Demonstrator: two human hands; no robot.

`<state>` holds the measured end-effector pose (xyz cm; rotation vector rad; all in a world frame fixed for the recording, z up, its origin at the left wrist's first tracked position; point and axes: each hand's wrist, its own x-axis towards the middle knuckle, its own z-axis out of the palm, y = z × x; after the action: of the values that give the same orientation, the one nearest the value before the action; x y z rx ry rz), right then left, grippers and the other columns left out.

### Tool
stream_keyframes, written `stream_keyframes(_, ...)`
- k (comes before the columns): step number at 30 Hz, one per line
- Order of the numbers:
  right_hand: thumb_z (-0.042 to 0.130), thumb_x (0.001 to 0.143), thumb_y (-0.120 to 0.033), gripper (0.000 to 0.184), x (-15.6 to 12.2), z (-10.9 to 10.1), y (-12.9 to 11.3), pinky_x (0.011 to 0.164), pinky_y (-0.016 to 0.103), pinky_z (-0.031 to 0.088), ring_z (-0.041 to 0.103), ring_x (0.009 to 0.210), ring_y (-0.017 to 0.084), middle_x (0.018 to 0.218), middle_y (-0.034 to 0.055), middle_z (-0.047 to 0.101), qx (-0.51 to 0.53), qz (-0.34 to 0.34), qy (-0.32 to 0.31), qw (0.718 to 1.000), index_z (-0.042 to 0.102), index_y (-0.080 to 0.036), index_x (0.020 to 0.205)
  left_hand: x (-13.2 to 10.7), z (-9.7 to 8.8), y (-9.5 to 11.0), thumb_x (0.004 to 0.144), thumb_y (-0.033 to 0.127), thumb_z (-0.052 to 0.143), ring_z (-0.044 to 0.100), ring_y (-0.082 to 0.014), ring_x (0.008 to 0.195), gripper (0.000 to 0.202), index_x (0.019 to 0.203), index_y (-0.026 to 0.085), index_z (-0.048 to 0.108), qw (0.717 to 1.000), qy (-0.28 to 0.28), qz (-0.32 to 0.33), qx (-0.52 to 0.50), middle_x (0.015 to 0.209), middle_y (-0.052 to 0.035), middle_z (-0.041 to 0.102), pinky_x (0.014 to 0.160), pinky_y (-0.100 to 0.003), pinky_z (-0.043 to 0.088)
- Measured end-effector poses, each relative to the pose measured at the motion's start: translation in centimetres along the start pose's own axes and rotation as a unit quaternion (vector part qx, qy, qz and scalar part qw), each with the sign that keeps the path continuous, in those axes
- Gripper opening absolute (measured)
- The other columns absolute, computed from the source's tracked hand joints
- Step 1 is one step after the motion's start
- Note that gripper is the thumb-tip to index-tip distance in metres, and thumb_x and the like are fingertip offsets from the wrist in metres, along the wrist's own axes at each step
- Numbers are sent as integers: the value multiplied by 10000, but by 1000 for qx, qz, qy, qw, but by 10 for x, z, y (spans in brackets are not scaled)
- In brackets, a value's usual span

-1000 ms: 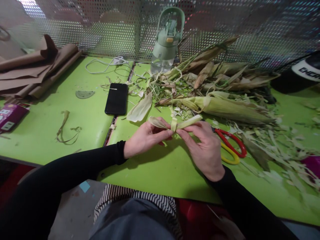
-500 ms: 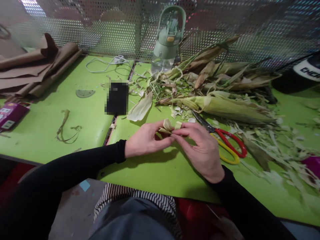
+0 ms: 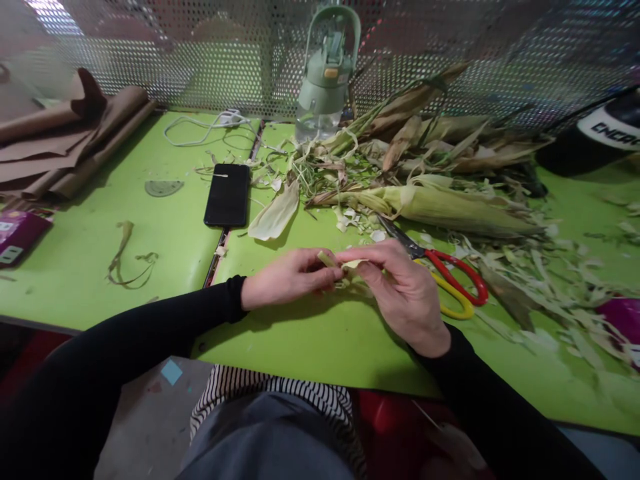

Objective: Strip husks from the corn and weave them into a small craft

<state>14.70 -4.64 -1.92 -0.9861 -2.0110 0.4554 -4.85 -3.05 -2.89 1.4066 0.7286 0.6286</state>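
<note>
Both hands meet over the green table, pinching a small pale piece of corn husk. My left hand is closed on its left side, with a bit of husk poking up between thumb and fingers. From the right, my right hand grips it between thumb and forefinger. The fingers hide part of the piece. Just right of my right hand lie scissors with one red and one yellow handle. A loose husk leaf rests behind my left hand, and a husk-wrapped corn cob lies beyond the scissors.
A black phone, a protractor and a white cable lie on the left. A water bottle stands at the back beside a heap of husks. Brown paper lies far left. Husk scraps cover the right side.
The husk piece has been turned and pressed down between my fingers. My right thumb now lies over it, and the hands are closer together. The view has shifted slightly.
</note>
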Motion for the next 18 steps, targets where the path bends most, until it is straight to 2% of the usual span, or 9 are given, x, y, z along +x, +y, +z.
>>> stream_keyframes(2,521,1016,-339,199,0,0,-1,710,308,558,679,778,161,866,6,734,39,34,-20,998,708,-278,1048,0,-1,3,927,369,598,531,-82,600,252,807,148,583,1000,2,-10,-14,664,28,565,600,-218,456)
stream_keyframes(4,475,1034,-328,236,1,0,-3,719,295,556,675,776,151,865,10,715,43,45,-47,997,698,-259,1076,0,0,5,930,370,602,525,-77,576,276,772,145,580,999,-13,-29,-20,644,30,555,595,-222,463)
stream_keyframes(7,421,1047,-301,299,2,-1,-8,767,313,554,658,842,164,910,34,681,-5,19,-87,996,682,-235,1176,0,0,7,926,379,618,546,-79,572,318,725,139,566,997,-35,-52,-43,646,19,569,613,-238,489)
stream_keyframes(10,405,1047,-282,361,2,-3,-9,808,343,557,646,904,187,957,61,660,-48,-16,-113,992,610,-204,1334,-1,1,7,886,459,665,563,-81,600,372,733,137,560,994,-32,-63,-83,668,20,578,638,-246,509)
stream_keyframes(12,414,1045,-270,372,2,-5,-8,830,355,554,650,926,194,980,69,672,-61,-26,-118,991,579,-201,1371,-1,0,7,863,483,688,558,-76,613,386,752,134,567,991,-30,-69,-106,682,25,577,654,-246,514)
stream_keyframes(15,493,1023,-306,303,2,-11,-7,748,333,553,670,852,186,985,58,693,-37,10,-102,994,604,-221,1291,-1,0,7,880,413,682,550,-73,621,307,806,127,598,989,-28,-71,-124,689,29,575,660,-240,506)
stream_keyframes(18,618,960,-352,136,5,-18,-7,661,325,516,646,751,185,865,24,688,-39,18,-81,996,670,-240,1019,-1,-1,7,906,313,644,544,-73,627,202,839,125,615,991,-14,-67,-119,682,33,566,668,-234,495)
